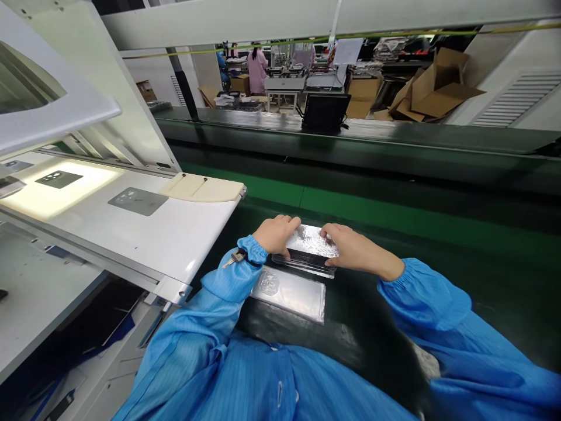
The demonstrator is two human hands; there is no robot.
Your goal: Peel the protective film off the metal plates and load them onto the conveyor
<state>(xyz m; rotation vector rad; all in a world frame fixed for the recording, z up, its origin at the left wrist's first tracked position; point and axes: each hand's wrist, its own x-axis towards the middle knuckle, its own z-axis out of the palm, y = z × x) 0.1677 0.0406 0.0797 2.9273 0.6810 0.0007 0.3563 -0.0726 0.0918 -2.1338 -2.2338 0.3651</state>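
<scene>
My left hand (277, 235) grips the left end of a stack of silvery, foil-like flat packs (312, 241). Fingers of my right hand (348, 248) curl around the stack's right end, thumb on the near side. Dark layers show along its near edge. It rests on the dark green belt surface (372, 316). Closer to my body lies a separate silver flat pack (291, 294) with a rounded embossed patch near its left end. A key (236, 257) hangs from a black band at my left wrist.
At left stands a white machine table (184, 234) with a lit panel. Grey phone-back-shaped plates (138, 200) lie on it. A black monitor (325, 110) stands across the belt, with cardboard boxes (433, 88) beyond. A person in pink (256, 70) is in the background.
</scene>
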